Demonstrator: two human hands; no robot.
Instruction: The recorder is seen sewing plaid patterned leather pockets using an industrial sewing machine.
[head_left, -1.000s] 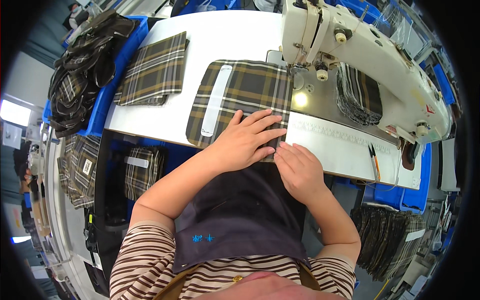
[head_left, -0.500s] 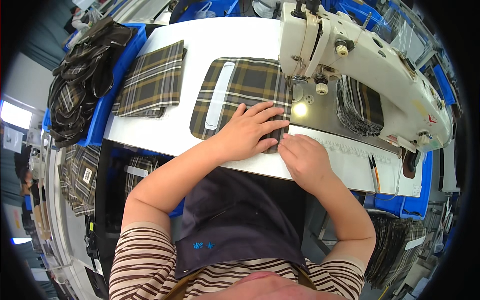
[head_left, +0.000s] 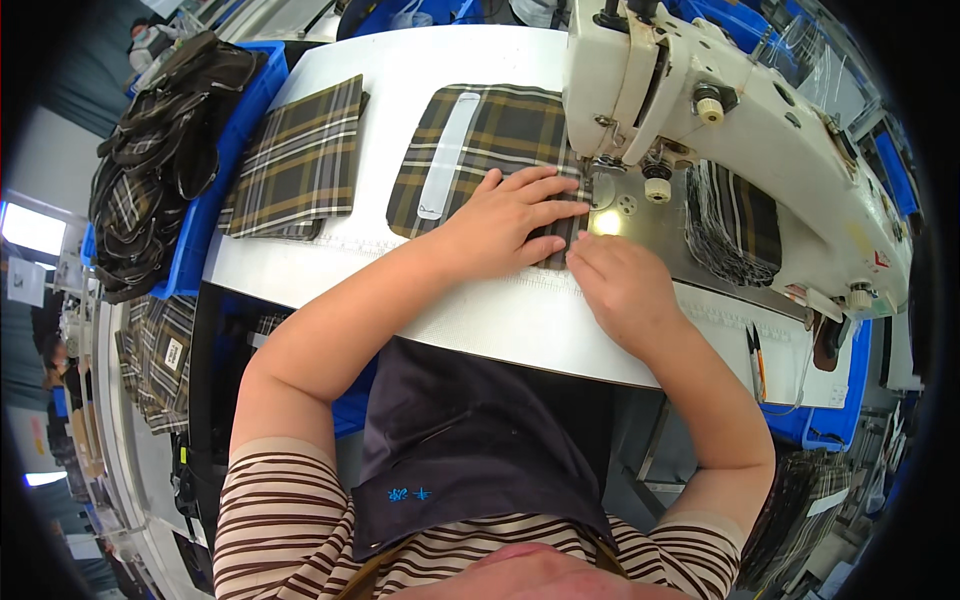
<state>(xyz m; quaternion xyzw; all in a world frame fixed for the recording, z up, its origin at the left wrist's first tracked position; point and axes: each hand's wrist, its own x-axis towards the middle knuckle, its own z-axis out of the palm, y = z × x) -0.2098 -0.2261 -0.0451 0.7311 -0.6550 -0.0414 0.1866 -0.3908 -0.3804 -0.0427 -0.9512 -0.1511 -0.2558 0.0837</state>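
A plaid fabric panel (head_left: pixel 510 130) in dark, brown and white lies on the white table, its right edge at the needle of the sewing machine (head_left: pixel 745 110). A pale strip (head_left: pixel 449 155) runs along the panel's left part. Flat on the panel, with fingers spread, rests my left hand (head_left: pixel 505 225). My right hand (head_left: pixel 630 290) has its fingers drawn together at the panel's near right corner, pinching the edge. The corner itself is partly hidden by those fingers.
Folded plaid pieces (head_left: pixel 300 160) lie on the left of the table, beside a blue bin (head_left: pixel 240 125) heaped with dark straps and cloth. Stacked plaid pieces (head_left: pixel 735 220) sit under the machine arm. An orange-and-black pen-like tool (head_left: pixel 757 360) lies by the right table edge.
The panel and both my hands have moved away from me, so more of its right edge has passed the needle. My hands keep the same hold.
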